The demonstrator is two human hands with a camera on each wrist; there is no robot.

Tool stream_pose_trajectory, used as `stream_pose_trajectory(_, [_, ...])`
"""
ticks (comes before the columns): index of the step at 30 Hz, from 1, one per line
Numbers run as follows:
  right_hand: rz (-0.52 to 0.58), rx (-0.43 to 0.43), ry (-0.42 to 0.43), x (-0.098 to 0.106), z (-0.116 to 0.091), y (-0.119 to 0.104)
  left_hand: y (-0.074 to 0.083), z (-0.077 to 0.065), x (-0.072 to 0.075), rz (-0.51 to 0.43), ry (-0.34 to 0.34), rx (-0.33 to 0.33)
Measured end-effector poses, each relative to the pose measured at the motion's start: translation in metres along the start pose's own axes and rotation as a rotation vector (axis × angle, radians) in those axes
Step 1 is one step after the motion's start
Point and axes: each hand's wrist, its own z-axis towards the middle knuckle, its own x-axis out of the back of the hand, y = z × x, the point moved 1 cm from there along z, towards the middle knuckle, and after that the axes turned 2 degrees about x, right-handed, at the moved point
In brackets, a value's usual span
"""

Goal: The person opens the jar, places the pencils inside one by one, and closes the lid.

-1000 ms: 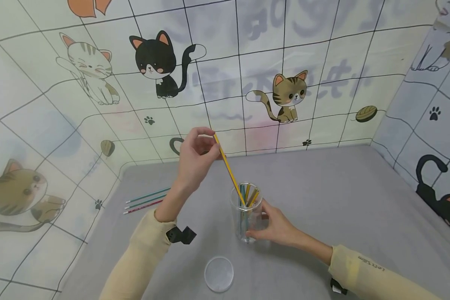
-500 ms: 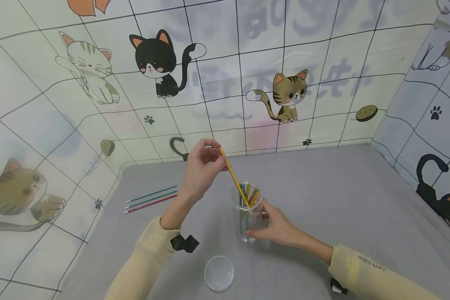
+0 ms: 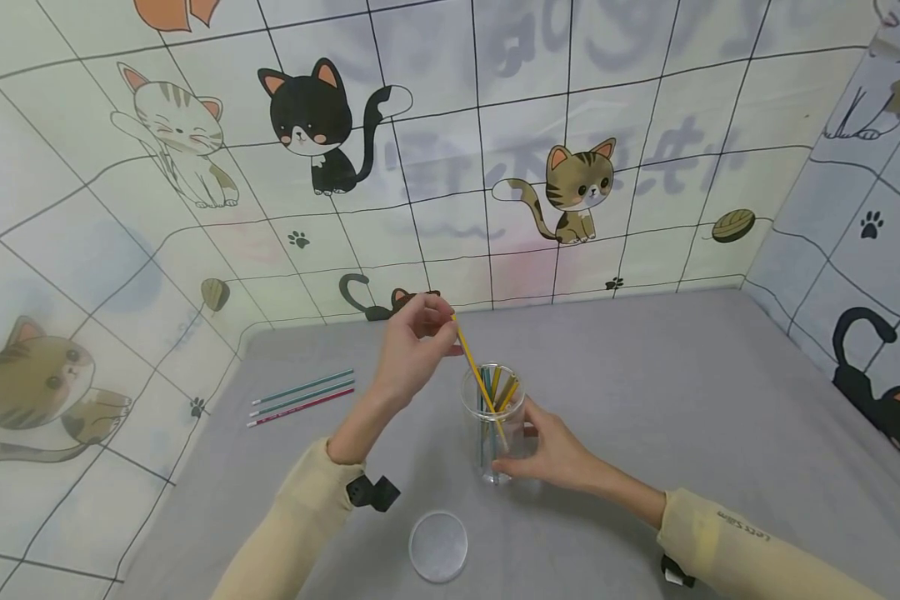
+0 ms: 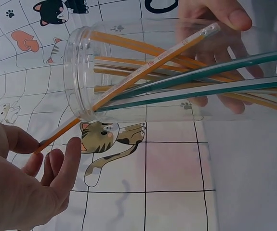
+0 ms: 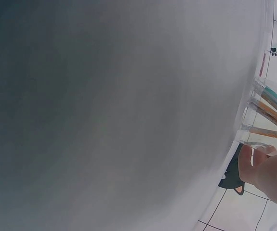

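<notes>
1. Your left hand [image 3: 416, 346] pinches the yellow pencil [image 3: 472, 358] near its upper end, which probably leaves the rest of its length free to pass the rim.
2. That pencil slants through the mouth of the clear jar [image 3: 470, 446], its eraser end inside, above the base.
3. Your right hand [image 3: 551, 450] grips the jar low, thumb in front, fingers behind, likely to steady it against nudges.
4. Other pencils [image 3: 508, 392] lean inside, supported by the wall.
5. 2 teal pencils [image 3: 303, 387] and 1 red pencil [image 3: 300, 408] lie side by side, apart from your working area.
</notes>
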Motion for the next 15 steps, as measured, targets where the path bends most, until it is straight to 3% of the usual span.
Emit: stream_pose_trajectory(15, [0.009, -0.011, -0.011, 0.0, 0.001, 0.002, -0.003, 0.001, 0.017, 0.104, 0.072, 0.046])
